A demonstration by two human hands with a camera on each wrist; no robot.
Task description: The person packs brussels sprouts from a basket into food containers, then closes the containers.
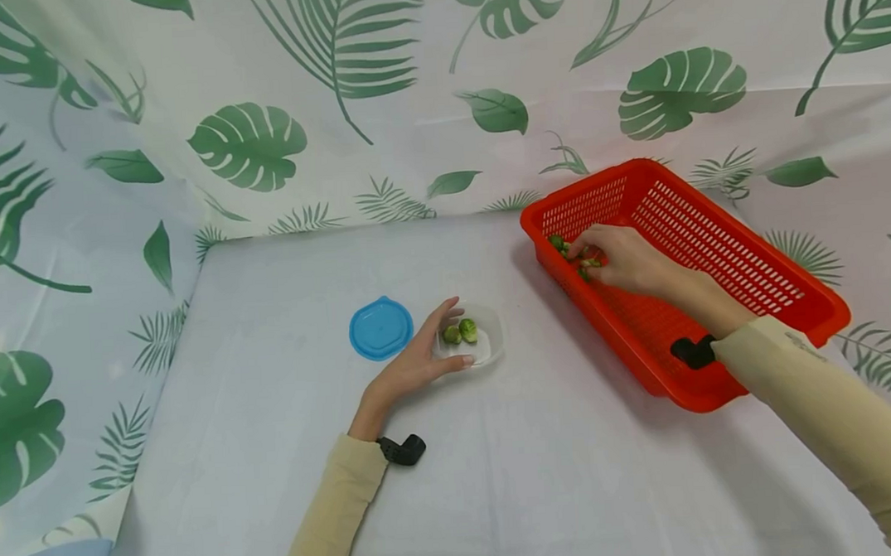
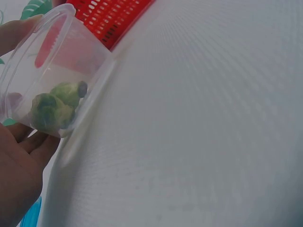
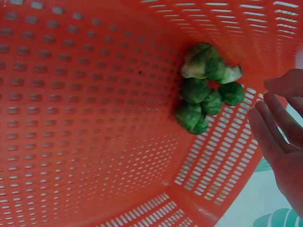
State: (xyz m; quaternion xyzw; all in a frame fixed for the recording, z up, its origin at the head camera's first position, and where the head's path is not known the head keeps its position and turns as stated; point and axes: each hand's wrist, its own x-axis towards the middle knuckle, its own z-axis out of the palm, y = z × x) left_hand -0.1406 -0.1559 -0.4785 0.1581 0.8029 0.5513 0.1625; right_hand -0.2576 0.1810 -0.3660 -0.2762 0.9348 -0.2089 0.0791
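Note:
My left hand (image 1: 408,369) holds a small clear plastic container (image 1: 495,332) on the white table, thumb on the near side and fingers round the far side. Two green Brussels sprouts (image 2: 52,111) lie at the bottom of the container, seen through its wall in the left wrist view. Over on the right, my right hand (image 1: 631,261) reaches into a red plastic basket (image 1: 604,325). A cluster of several Brussels sprouts (image 3: 195,90) is gathered at one end of that basket. In the right wrist view the right hand's fingers (image 3: 270,123) are loosely bent beside the cluster, with nothing between them.
A blue round lid (image 1: 380,329) lies flat on the table to the left of the container. Behind the table hangs a white cloth (image 1: 389,173) printed with green leaves. The basket's slotted walls stand high around the right hand.

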